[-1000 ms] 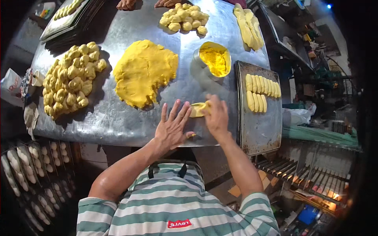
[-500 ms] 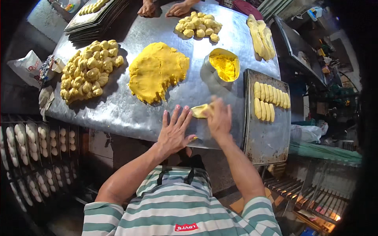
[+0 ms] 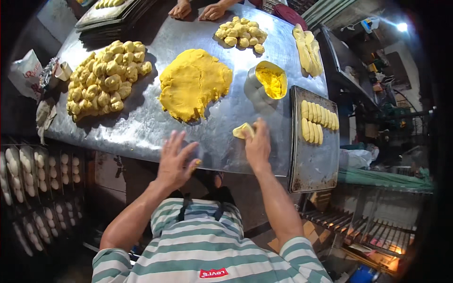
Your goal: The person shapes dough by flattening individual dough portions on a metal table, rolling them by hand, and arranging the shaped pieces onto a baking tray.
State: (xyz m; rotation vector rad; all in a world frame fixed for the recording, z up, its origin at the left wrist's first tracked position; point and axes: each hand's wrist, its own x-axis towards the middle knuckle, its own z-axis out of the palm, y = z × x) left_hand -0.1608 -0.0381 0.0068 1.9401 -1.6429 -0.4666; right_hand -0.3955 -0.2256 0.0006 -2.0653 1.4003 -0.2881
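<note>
A small flattened piece of pale yellow dough (image 3: 242,131) lies near the front edge of the metal table (image 3: 141,150). My right hand (image 3: 258,146) has hold of its right side, fingers curled at the dough and slightly blurred. My left hand (image 3: 173,162) is off to the left, over the table's front edge, fingers spread and holding nothing. A speck of yellow paste sticks to its thumb. Beyond my hands lies a broad slab of yellow filling (image 3: 193,85). A metal container (image 3: 255,82) of yellow filling stands farther right.
Dough balls form a large pile (image 3: 106,82) at left and a smaller pile (image 3: 241,33) at the back. Shaped dough pieces (image 3: 318,118) lie on the right-hand tray (image 3: 314,165). Dough strips (image 3: 306,52) lie far right. Another person's hands (image 3: 212,12) rest at the far edge.
My left hand has lifted away from the dough and moved left, toward me. The dough piece, stretched out before, now looks shorter, with my right hand still at it.
</note>
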